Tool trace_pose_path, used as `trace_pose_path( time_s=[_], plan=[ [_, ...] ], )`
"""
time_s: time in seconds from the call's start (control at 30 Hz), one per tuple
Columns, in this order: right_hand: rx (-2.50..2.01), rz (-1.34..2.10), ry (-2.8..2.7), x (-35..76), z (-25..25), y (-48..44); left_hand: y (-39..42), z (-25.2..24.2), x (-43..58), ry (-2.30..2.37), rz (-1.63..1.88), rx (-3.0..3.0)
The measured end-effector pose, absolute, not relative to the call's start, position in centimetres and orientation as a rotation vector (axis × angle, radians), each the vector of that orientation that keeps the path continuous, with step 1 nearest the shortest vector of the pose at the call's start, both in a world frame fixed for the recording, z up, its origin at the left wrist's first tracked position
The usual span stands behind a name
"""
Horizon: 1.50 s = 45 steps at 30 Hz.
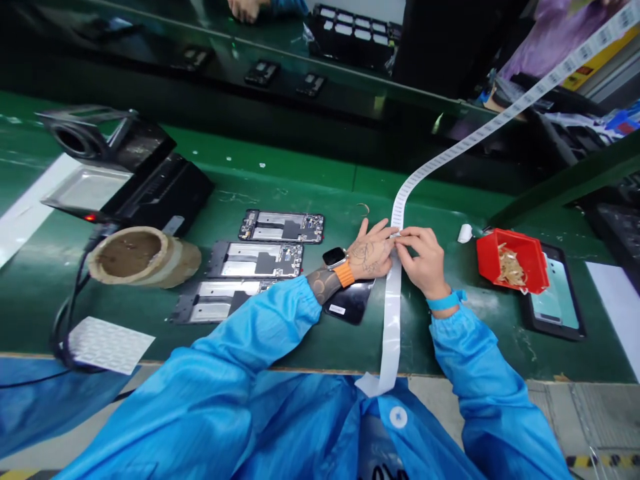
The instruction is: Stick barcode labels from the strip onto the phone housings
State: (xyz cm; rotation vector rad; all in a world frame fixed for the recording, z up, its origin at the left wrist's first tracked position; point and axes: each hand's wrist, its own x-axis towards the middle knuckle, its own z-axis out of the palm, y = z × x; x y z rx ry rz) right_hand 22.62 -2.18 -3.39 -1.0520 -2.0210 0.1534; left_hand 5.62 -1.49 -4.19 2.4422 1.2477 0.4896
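A long white label strip [392, 313] runs from the upper right down over the table edge to my lap. My left hand [373, 252], with a watch and orange band, lies across the strip, its fingers spread. My right hand [423, 257] pinches at the strip's right edge beside the left fingertips; what it grips is too small to name. Under my left wrist lies a black phone panel [347, 303] with a small white label. Left of my hands, opened phone frames [283, 227] lie in a stack of rows, the lowest partly covered by my sleeve.
At the left stand a black device [165, 180] and a brown cardboard roll [175, 262], with a white label sheet [110, 345] near the edge. A red bin [487, 260] sits by a dark tray [575, 320] at right. Phones lie on the line behind; a person's hand [245, 9] shows there.
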Motion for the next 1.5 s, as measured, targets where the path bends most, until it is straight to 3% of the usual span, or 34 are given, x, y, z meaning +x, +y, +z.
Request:
trace_pose_path(
  time_s=[0.6, 0.8, 0.97, 1.1, 1.5],
  plan=[
    [-1.002, -0.119, -2.132, 22.0, -2.5, -3.8, -2.5, -2.7, 6.6, 1.264, 0.373, 2.276],
    [-1.098, 0.207, -2.033, 22.1, -2.5, -4.2, -2.2, -2.2, 6.4, 1.264, 0.498, 2.135],
    [-1.242, 0.913, -1.434, 22.3, -2.6, -3.8, -2.3, -1.9, 6.2, 1.107, 0.705, 2.268],
    [-1.126, 1.337, -1.291, 22.2, -2.6, -3.9, -2.6, -1.7, 6.3, 1.114, 0.638, 2.363],
    [-1.191, 1.048, -1.276, 23.9, -3.8, -3.2, -2.4, -0.4, 5.2, 1.586, 0.392, 2.48]
  ],
)
